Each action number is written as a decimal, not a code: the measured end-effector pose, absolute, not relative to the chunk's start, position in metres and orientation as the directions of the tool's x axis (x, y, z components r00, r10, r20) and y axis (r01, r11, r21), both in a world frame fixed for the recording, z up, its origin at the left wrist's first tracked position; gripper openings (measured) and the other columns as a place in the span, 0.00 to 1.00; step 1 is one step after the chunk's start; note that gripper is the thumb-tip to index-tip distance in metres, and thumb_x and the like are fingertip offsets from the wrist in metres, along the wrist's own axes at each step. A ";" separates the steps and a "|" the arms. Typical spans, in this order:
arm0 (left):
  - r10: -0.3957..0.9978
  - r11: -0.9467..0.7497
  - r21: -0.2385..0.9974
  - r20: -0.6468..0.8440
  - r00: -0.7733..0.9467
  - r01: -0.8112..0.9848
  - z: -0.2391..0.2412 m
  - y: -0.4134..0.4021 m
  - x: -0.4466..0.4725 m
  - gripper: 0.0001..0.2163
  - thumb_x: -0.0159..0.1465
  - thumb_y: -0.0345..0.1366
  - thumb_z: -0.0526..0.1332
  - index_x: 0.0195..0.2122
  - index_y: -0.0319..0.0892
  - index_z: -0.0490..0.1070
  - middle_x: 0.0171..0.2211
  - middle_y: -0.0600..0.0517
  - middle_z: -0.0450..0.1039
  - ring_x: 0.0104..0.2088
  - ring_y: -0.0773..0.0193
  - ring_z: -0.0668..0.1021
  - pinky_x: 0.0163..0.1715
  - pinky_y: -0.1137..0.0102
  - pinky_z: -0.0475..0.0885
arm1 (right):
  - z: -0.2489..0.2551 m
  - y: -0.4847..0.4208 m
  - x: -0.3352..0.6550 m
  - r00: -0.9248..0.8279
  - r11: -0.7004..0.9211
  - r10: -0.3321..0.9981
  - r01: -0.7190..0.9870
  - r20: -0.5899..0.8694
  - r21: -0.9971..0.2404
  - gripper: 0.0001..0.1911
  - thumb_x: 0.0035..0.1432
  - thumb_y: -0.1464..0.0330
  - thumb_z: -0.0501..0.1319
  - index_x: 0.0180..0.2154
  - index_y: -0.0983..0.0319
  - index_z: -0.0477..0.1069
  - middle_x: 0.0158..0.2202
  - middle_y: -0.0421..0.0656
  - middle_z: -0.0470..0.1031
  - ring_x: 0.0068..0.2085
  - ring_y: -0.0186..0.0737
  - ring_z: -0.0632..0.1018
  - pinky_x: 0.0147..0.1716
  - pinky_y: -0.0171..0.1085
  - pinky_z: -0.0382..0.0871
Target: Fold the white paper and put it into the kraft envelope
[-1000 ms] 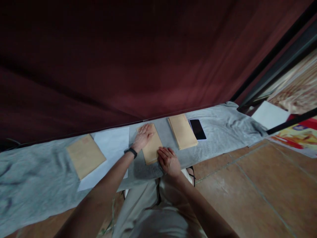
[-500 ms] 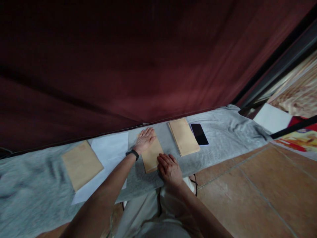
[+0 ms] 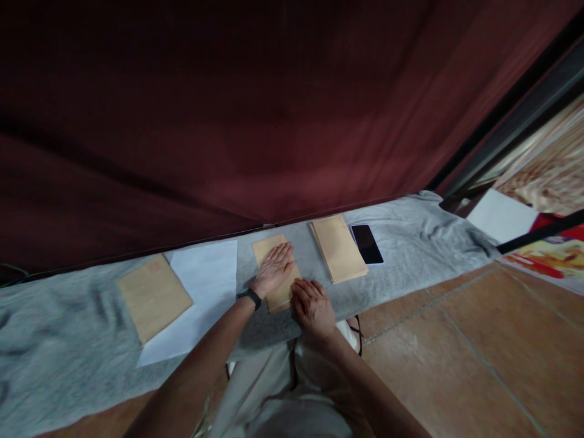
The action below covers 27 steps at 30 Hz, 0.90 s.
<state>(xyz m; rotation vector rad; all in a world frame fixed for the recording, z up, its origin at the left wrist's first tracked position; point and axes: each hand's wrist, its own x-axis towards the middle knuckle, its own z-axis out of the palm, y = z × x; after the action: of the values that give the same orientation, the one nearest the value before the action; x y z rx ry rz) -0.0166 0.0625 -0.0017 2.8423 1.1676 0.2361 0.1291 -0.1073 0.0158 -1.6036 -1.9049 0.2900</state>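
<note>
A brown paper envelope (image 3: 263, 246) lies flat on the grey cloth in front of me. Across its middle rests my left hand (image 3: 274, 266), palm down, fingers stretched out, with a dark band on the wrist. My right hand (image 3: 314, 309) lies at the envelope's lower right edge, its fingers extended and touching that edge. Just right of the hands is a stack of brown envelopes (image 3: 340, 249). To the left, another brown envelope (image 3: 155, 298) partly covers white paper sheets (image 3: 210, 267).
A phone (image 3: 367, 244) lies beside the envelope stack. The grey cloth (image 3: 410, 243) covers a long narrow surface against a dark red curtain-like wall (image 3: 274, 121). Tiled floor (image 3: 433, 353) shows at lower right, and a white panel (image 3: 502, 216) stands at far right.
My left hand has slid from the envelope's upper end towards its middle, uncovering the top edge. My right hand stays almost where it was.
</note>
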 end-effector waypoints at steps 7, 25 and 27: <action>0.680 -0.733 0.127 0.117 0.724 0.668 0.002 0.033 -0.015 0.27 0.76 0.41 0.43 0.73 0.37 0.53 0.74 0.43 0.53 0.74 0.59 0.56 0.73 0.56 0.52 | 0.011 -0.108 0.131 -0.066 0.243 0.942 0.811 0.330 -0.532 0.21 0.68 0.70 0.57 0.61 0.58 0.71 0.62 0.47 0.75 0.62 0.47 0.74 0.66 0.51 0.63; 0.652 -0.757 0.148 0.103 0.751 0.637 0.001 -0.028 -0.019 0.26 0.74 0.32 0.44 0.72 0.36 0.55 0.73 0.43 0.55 0.73 0.59 0.57 0.73 0.56 0.53 | -0.001 -0.111 0.131 -0.019 0.208 0.934 0.839 0.356 -0.503 0.10 0.67 0.72 0.54 0.44 0.58 0.73 0.48 0.48 0.78 0.49 0.48 0.77 0.56 0.48 0.69; 0.655 -0.754 0.145 0.111 0.747 0.640 0.000 -0.033 -0.019 0.26 0.74 0.32 0.44 0.72 0.38 0.55 0.73 0.44 0.56 0.73 0.59 0.58 0.73 0.56 0.53 | -0.002 -0.111 0.131 -0.009 0.197 0.935 0.845 0.355 -0.496 0.10 0.67 0.72 0.54 0.44 0.59 0.72 0.47 0.48 0.78 0.48 0.48 0.77 0.55 0.48 0.69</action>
<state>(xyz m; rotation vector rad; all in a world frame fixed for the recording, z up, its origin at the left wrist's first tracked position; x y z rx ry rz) -0.0188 -0.0335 -0.0001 2.8444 1.0574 0.2367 0.1314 -0.1106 -0.0020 -1.6594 -1.8631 0.1874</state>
